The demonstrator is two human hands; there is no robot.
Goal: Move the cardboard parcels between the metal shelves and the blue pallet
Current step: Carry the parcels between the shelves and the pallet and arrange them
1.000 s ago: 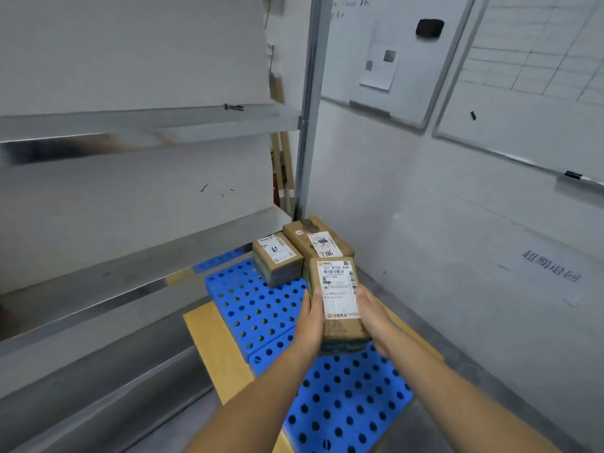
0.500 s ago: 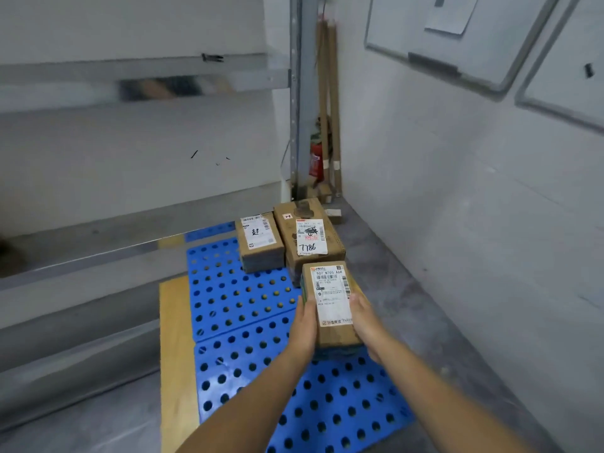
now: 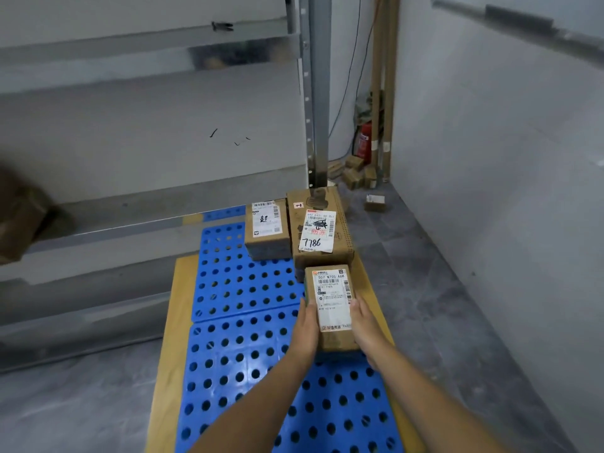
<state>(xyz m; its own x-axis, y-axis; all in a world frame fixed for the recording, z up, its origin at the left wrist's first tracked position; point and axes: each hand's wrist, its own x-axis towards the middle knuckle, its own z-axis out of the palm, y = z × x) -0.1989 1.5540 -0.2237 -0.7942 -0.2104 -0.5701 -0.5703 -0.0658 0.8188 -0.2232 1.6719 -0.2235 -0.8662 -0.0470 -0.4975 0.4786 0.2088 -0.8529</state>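
Red fire extinguisher (image 3: 363, 141) beside wooden battens (image 3: 387, 93) in corner.

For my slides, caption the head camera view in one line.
Left hand and right hand hold a parcel at the blue pallet, in front of the 7786 parcel.

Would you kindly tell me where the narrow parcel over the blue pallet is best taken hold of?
By its two long sides, coming from the near end: the narrow parcel is level, label up, slim enough for the left hand and right hand to clamp.
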